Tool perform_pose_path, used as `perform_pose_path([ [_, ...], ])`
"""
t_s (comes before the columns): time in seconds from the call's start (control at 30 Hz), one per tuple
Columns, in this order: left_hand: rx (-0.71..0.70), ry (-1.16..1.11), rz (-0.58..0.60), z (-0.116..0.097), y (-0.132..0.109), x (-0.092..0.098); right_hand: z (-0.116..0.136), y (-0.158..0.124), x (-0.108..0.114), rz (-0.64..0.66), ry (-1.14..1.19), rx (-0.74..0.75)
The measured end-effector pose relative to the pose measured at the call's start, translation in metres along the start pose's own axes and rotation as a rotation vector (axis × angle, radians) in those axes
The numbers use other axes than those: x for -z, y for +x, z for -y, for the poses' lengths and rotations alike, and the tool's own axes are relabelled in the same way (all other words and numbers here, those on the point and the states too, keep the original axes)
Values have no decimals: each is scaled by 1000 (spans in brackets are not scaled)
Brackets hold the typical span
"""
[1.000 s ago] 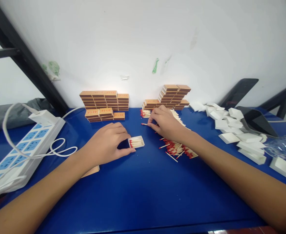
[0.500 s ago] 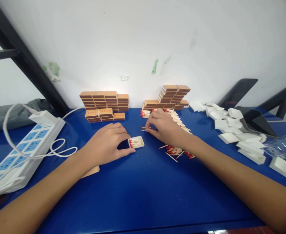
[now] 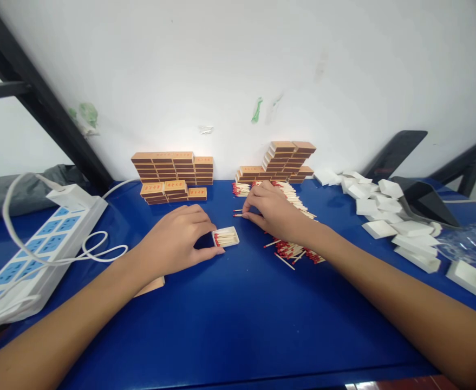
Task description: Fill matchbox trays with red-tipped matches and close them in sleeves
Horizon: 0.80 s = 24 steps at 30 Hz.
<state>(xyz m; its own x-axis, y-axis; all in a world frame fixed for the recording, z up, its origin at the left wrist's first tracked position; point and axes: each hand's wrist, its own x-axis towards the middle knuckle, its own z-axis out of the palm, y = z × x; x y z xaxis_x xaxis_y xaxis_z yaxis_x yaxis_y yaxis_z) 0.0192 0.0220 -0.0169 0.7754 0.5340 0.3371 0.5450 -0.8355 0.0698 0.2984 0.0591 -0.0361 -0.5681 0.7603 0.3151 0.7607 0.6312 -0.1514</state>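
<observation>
My left hand [image 3: 183, 235] grips the near end of a small white matchbox tray [image 3: 233, 242] between thumb and fingers. Several red-headed matches [image 3: 224, 238] lie side by side inside it. Just beyond the tray, my right hand [image 3: 268, 211] has thumb and forefinger pinched on a match [image 3: 238, 215], its red head pointing left. Another match [image 3: 237, 210] lies close beside that one. Under and around my right wrist spreads a loose heap of matches [image 3: 290, 250], partly hidden by the arm.
Stacked matchboxes [image 3: 162, 162] stand against the wall at left, and more matchboxes [image 3: 286, 157] at right. White empty trays [image 3: 378, 206] are piled by a black dustpan [image 3: 424, 200]. A power strip [image 3: 46, 244] with cables lies left. A matchbox cover [image 3: 150, 287] is partly under my left forearm.
Both hands stay nearly where they were, the left on the tray and the right pinching beside it. The matches at the right fingertips have shifted slightly; the whole view has moved a little.
</observation>
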Motion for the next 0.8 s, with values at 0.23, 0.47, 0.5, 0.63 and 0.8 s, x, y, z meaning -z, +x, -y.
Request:
perform_pose_path([
  [0.23,7,2,0,1,0,-1,15,-4,11,-18,77,59],
  [0.47,-12,27,-8,0,1,1,55,-11,11,-3,125,151],
  [0.5,-18,31,-14,0,1,1,58,-11,9,1,127,147],
  [0.63,-19,21,-12,0,1,1,54,-11,7,-12,212,166],
  [0.8,10,3,2,0,-1,0,15,-1,5,-172,142,58],
])
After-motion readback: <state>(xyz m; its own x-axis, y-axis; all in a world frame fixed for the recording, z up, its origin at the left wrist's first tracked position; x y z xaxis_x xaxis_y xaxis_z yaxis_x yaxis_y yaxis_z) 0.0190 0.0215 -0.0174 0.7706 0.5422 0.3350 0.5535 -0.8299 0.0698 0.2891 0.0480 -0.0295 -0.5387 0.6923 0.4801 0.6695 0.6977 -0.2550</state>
